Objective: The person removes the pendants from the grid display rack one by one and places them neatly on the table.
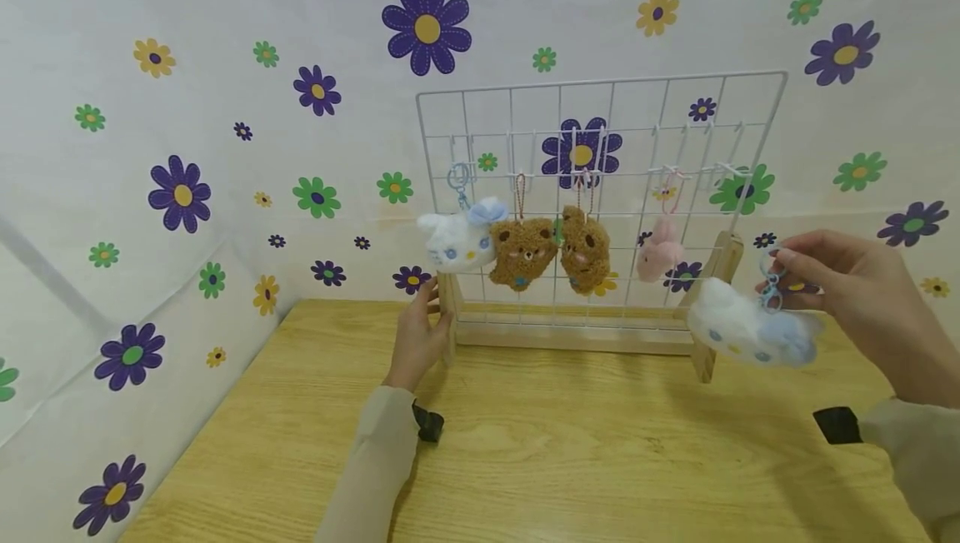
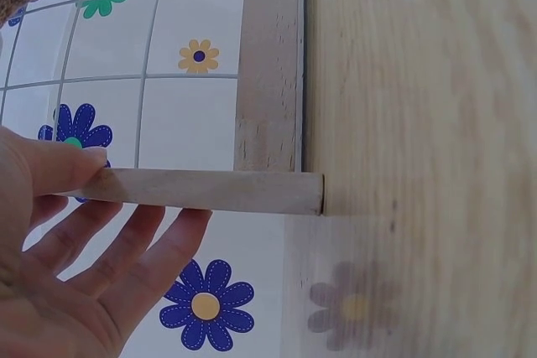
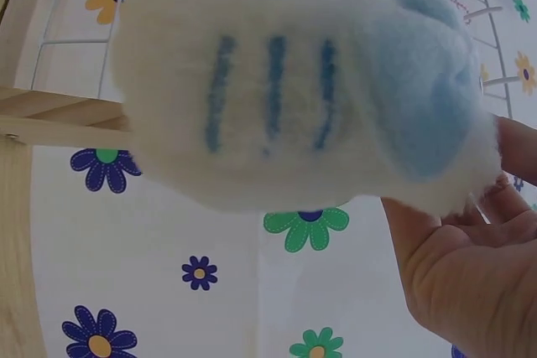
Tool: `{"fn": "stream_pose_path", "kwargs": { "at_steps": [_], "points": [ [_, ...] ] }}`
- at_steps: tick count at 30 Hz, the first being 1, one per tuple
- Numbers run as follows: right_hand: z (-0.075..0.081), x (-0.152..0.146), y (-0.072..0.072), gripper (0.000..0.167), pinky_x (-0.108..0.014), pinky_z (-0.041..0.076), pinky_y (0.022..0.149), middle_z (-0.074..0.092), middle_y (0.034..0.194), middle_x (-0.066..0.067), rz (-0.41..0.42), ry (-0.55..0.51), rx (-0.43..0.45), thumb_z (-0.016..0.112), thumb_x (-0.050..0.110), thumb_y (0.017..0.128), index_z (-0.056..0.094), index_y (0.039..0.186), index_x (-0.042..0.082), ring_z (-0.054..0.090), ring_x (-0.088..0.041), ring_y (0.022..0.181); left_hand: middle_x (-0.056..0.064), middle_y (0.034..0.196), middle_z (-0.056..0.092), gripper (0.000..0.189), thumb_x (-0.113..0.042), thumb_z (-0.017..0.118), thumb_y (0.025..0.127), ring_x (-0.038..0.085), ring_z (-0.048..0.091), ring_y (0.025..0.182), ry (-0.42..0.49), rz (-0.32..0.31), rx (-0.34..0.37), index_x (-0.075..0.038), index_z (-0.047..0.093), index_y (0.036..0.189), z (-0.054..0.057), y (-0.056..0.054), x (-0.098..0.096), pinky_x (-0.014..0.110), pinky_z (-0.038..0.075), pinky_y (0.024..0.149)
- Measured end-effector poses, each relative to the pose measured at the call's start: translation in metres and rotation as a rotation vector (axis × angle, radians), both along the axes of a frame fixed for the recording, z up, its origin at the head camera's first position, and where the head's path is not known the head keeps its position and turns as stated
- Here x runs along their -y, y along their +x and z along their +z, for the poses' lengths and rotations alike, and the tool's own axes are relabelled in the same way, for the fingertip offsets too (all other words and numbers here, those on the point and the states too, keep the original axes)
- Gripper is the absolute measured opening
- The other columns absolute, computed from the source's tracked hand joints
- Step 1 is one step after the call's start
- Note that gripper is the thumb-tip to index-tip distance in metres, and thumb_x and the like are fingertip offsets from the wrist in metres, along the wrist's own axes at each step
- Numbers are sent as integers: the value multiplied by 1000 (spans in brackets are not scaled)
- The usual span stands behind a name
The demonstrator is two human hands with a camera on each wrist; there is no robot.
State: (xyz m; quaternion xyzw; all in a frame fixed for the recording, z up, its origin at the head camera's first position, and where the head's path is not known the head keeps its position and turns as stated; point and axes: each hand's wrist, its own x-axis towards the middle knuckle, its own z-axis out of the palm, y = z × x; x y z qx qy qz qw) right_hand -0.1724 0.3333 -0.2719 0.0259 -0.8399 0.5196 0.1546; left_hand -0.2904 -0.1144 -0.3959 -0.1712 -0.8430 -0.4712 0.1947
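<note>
Flowered cloth point(image 1: 300, 10) backs the bench point(image 1: 540, 443); left grip point(image 1: 420, 336) pinches the wooden post point(image 2: 210, 190) of a wire rack point(image 1: 577, 338), right grip point(image 1: 862, 297) pinches a white plush keychain point(image 1: 738, 326).

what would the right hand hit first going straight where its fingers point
Probably the wooden post, just left of the right hand in the head view; depth is unclear, so it might pass in front instead.
</note>
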Motion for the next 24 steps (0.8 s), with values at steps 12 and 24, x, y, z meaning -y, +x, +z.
{"fn": "stream_pose_path", "kwargs": {
  "at_steps": [12,24],
  "points": [
    [-20,-12,3,17,-20,60,66,66,94,8,39,-26,32,52,16,107,61,116,6,64,-6,82,31,134,58,54,11,62,94,45,65,109,0,3,12,4,45,144,0,0,0,50,59,90],
    [-31,-19,9,11,-18,57,62,65,91,14,17,-11,50,52,16,107,63,109,16,63,-4,79,30,134,58,54,11,62,94,44,65,109,3,1,13,4,45,144,0,-1,0,50,59,91]
  ]
}}
